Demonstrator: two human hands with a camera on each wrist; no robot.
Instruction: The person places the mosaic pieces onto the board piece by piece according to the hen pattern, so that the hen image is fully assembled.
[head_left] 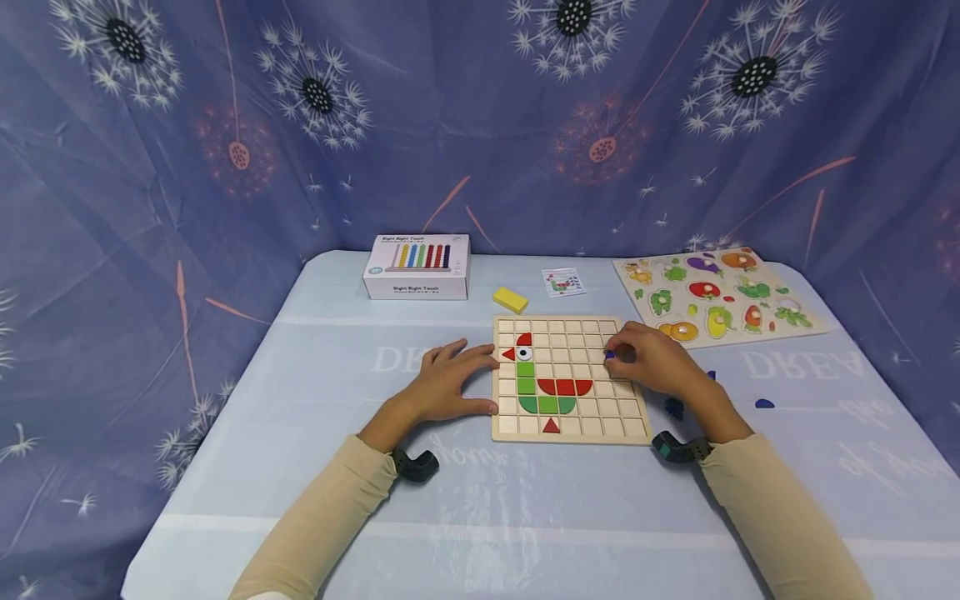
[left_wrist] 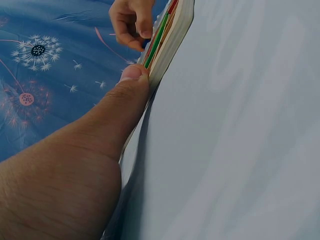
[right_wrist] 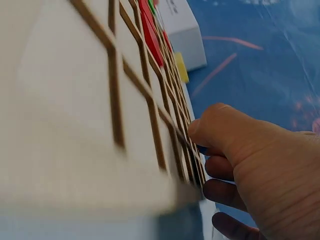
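Note:
A wooden grid board (head_left: 618, 427) lies on the table, with red, green and white pieces forming a bird shape (head_left: 527, 387) on its left half. A red triangle (head_left: 551, 426) sits in the bottom row. My left hand (head_left: 447, 385) touches the board's left edge with spread fingers; its thumb (left_wrist: 131, 75) is at the board's side in the left wrist view. Over the right columns, my right hand (head_left: 651, 358) pinches a small dark blue piece (head_left: 609, 355) between thumb and fingers. Its outline is mostly hidden by the fingertips.
Several loose blue pieces (head_left: 764, 403) lie right of the board, some near the right wrist. Behind it are a yellow block (head_left: 510, 300), a small picture card (head_left: 563, 282) and a white box (head_left: 417, 287). A vegetable puzzle board (head_left: 720, 292) lies at back right.

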